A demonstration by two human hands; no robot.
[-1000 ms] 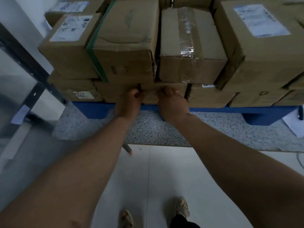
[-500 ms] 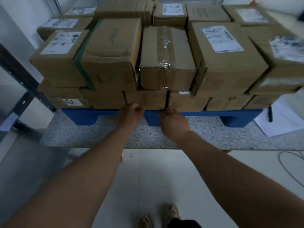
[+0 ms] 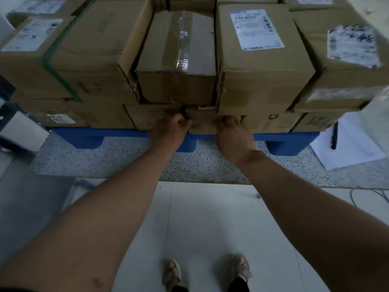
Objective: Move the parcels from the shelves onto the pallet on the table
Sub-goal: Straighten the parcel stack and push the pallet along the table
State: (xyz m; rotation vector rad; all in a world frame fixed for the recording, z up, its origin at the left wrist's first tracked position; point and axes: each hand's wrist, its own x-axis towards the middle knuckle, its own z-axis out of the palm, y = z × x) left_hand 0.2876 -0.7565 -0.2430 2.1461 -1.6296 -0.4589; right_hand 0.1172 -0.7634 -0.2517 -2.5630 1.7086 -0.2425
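Note:
Cardboard parcels are stacked two layers high on a blue pallet point(image 3: 84, 138), which stands on a speckled table point(image 3: 105, 163). A small parcel point(image 3: 202, 123) sits in the middle of the lower layer, under a taped parcel point(image 3: 176, 60). My left hand point(image 3: 170, 128) curls its fingers round the small parcel's left edge at the gap beside it. Round the right edge my right hand point(image 3: 231, 131) grips it. Both arms reach straight forward from below.
White paper point(image 3: 347, 152) with a black pen point(image 3: 334, 135) lies on the table right of the pallet. A dark shelf frame point(image 3: 12, 131) stands at the left. A cable point(image 3: 368, 194) lies on the pale floor at the right.
Both hands rose from the pallet's front edge and shifted right onto the sides of the small lower parcel. The view has moved closer to the stack.

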